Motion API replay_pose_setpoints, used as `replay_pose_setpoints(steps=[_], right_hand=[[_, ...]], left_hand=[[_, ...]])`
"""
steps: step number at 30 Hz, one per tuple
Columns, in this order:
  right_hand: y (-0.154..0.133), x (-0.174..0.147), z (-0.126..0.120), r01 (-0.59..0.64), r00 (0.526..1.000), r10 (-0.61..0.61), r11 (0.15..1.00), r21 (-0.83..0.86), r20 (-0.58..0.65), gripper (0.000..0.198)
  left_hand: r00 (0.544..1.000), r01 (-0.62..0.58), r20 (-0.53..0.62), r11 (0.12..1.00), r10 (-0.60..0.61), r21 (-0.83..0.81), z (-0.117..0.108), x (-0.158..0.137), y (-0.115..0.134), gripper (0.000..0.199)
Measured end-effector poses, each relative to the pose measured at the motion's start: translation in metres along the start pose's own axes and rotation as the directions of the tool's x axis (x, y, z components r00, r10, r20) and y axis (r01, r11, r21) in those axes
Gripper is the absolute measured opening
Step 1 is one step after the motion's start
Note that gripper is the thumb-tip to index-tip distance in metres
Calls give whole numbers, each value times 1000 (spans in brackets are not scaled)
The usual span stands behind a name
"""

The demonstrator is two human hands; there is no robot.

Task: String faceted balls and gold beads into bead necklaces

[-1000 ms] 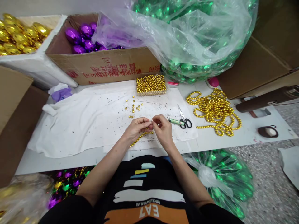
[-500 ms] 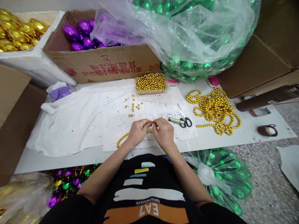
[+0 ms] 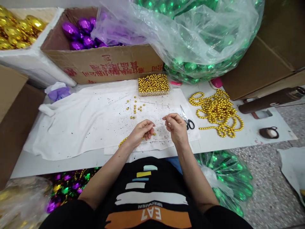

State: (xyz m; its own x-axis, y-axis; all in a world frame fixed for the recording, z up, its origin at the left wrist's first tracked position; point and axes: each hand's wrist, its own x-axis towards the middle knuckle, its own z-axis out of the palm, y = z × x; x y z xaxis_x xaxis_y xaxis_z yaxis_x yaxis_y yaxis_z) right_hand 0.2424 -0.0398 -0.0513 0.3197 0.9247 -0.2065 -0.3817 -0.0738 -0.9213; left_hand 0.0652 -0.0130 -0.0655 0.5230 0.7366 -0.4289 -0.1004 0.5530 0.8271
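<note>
My left hand [image 3: 143, 132] is closed in a pinch above the white cloth. A short gold bead strand [image 3: 123, 142] runs behind this hand and wrist, with a few beads showing by its fingertips. To the right, my right hand [image 3: 177, 127] is also pinched, thumb against forefinger. What sits between the fingertips of either hand is too small to make out. Black-handled scissors [image 3: 190, 123] lie beside my right hand, which partly covers them. Beyond my hands, several loose gold beads [image 3: 135, 107] and a thin needle-like rod [image 3: 154, 103] rest on the cloth.
A clear box of gold beads [image 3: 153, 85] stands at the back. Gold bead strands [image 3: 218, 111] are heaped right, near a dark bottle [image 3: 269, 101] and brown cup [image 3: 268, 132]. A cardboard box [image 3: 102, 65] and a plastic bag of green ornaments [image 3: 202, 47] line the rear.
My hands, together before, have moved apart; the right went right and slightly away from me. It now covers the green tube by the scissors. The view has shifted slightly.
</note>
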Motion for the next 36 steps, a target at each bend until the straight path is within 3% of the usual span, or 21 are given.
replay_pose_setpoints(steps=[5,8,11,13,15,18,20,22,24,27,30,34,36], right_hand=[[-4,24,-4,-126,992,123,988,94,35,23],[4,28,-2,-37,999,40,997,-65,37,22],[10,25,-6,18,961,77,942,-336,266,28],[9,25,-14,60,889,181,864,-499,420,29],[4,27,-24,171,882,154,776,-607,446,24],[-6,33,-33,381,915,-129,594,-709,383,25],[-9,37,-31,487,870,-309,422,-765,384,25],[-8,41,-25,522,827,-396,277,-807,399,27],[-5,44,-20,505,820,-419,213,-836,389,27],[2,40,-22,499,824,-407,193,-845,394,16],[11,22,-31,547,814,-326,150,-823,481,21],[30,-8,-38,604,793,-84,-13,-797,603,17],[34,-16,-41,592,803,-44,-65,-804,595,19]], left_hand=[[997,-75,4,987,75,144,-4,-6,-2,33],[994,-93,-49,988,100,127,-5,-7,0,33],[988,-124,-83,991,128,59,-7,-9,3,29],[981,-150,-122,989,150,16,-10,-11,6,26],[974,-157,-166,987,154,-7,-15,-14,7,25],[978,-121,-171,993,117,-14,-18,-19,3,26],[987,-93,-133,996,92,-6,-16,-21,-1,28],[990,-90,-106,996,90,-2,-14,-22,-6,29],[989,-100,-111,995,98,-9,-15,-24,-7,29],[979,-102,-176,995,99,-8,-24,-34,-2,28],[945,-110,-307,994,113,27,-40,-54,7,28],[895,-72,-432,992,109,102,-65,-91,16,26],[886,22,-459,980,74,200,-79,-109,17,27]])
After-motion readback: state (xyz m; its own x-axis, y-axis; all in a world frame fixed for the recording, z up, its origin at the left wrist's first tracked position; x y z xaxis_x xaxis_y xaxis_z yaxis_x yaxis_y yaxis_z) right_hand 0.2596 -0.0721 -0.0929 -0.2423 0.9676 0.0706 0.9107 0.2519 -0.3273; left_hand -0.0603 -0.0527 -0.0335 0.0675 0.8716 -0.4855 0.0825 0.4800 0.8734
